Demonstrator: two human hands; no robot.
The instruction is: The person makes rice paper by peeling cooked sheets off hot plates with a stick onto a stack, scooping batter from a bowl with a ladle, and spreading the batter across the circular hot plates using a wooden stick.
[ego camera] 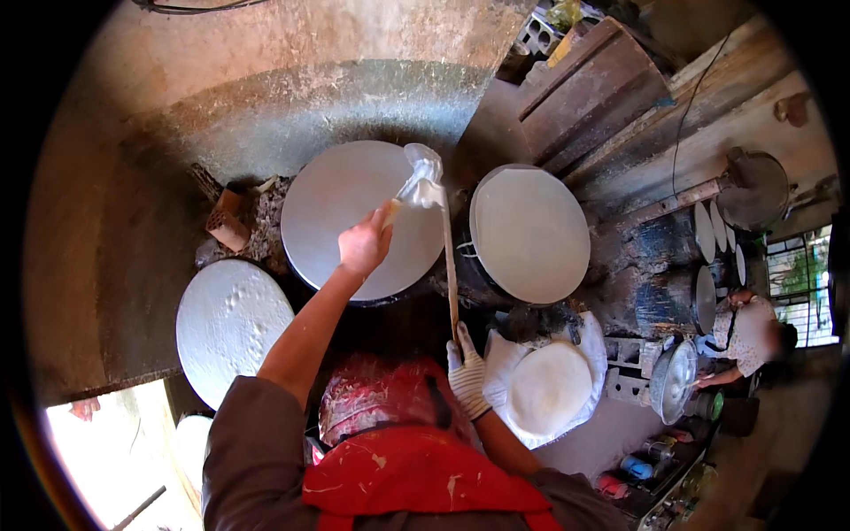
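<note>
My left hand (365, 242), bare, is closed around the wooden handle of a ladle-like tool (422, 176) coated in thick white batter. Its head is over the upper right rim of a large round cooking surface (358, 226), which is pale and smooth. In a striped glove, my right hand (469, 378) grips the lower end of a long thin stick (450, 265). The stick's far end meets the batter-coated tool; whether they touch is unclear. Right of the stick is a second round cooking surface (530, 232). Below that, pale round sheets (550, 388) lie on white cloth (591, 338).
A round white bubbled surface (232, 325) sits at left. Hollow bricks (228, 229) and ash (265, 226) lie beside the wall (299, 93). Far right, a person (750, 338) works by a metal basin (672, 383), near concrete blocks (624, 372) and blackened drums (671, 299).
</note>
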